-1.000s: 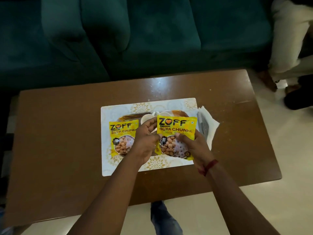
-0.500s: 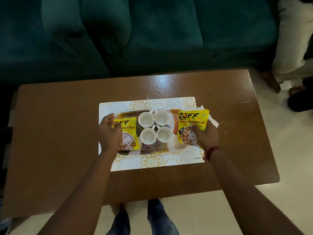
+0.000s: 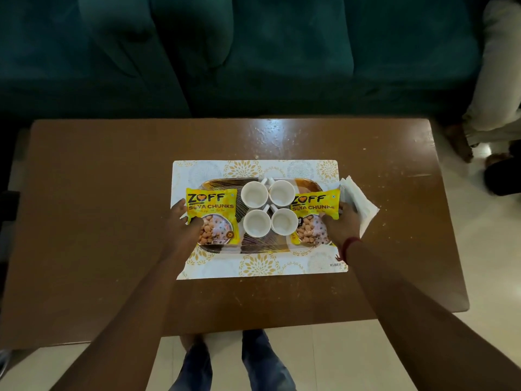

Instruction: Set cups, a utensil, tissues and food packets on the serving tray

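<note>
A brown patterned serving tray (image 3: 262, 245) lies on a white placemat with gold flowers (image 3: 253, 169). Several empty white cups (image 3: 269, 211) stand grouped in the tray's middle. One yellow soya chunks packet (image 3: 214, 210) lies on the tray's left end, and my left hand (image 3: 184, 225) grips its left edge with the thumb on top. A second yellow packet (image 3: 311, 214) lies on the right end, held at its right edge by my right hand (image 3: 342, 224). White tissues (image 3: 359, 200) poke out beyond the right packet. No utensil shows.
The placemat sits mid-way on a brown wooden table (image 3: 98, 221) with bare wood all round. A dark green sofa (image 3: 253, 52) runs along the far side. A seated person's legs (image 3: 490, 94) are at the far right. My own feet (image 3: 234, 362) show below the near edge.
Both packets were held together over the tray's middle; my hands have carried them apart, one to each end, uncovering the cups, and the packets now lie flatter on the tray.
</note>
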